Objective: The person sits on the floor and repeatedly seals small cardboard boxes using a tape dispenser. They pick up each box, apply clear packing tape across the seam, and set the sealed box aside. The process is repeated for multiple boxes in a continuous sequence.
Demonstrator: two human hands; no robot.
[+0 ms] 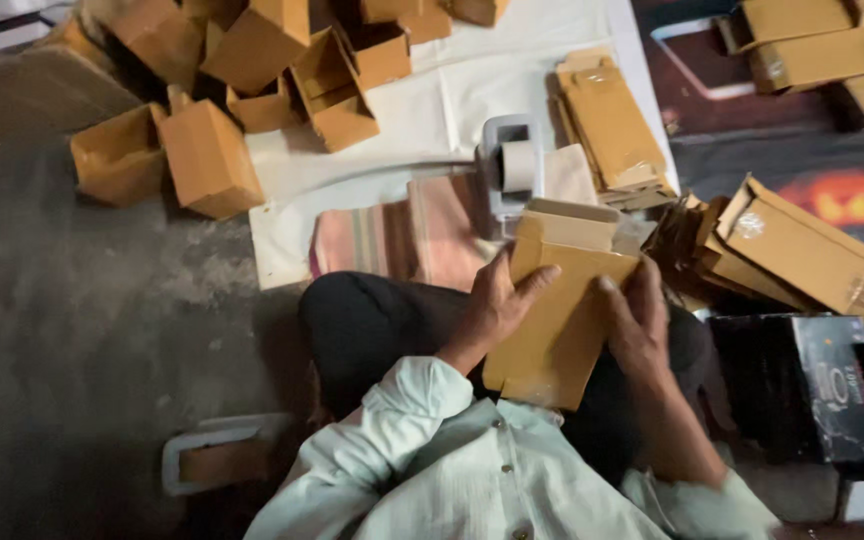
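Observation:
A flat brown cardboard box (557,320) rests over my lap, tilted, with its top flap open toward the tape dispenser. My left hand (497,305) grips its left edge, fingers spread over the front face. Along the right edge lies my right hand (637,325), thumb pressing on the face. Both hands hold the same box. A grey tape dispenser (507,170) with a white roll stands just beyond the box on a white sheet (432,110).
A heap of folded-up brown boxes (212,90) lies at the upper left. Flat unfolded boxes are stacked by the dispenser (612,125) and at the right (802,250). A black carton (812,385) sits at my right. Another dispenser (217,460) lies on the grey floor at lower left.

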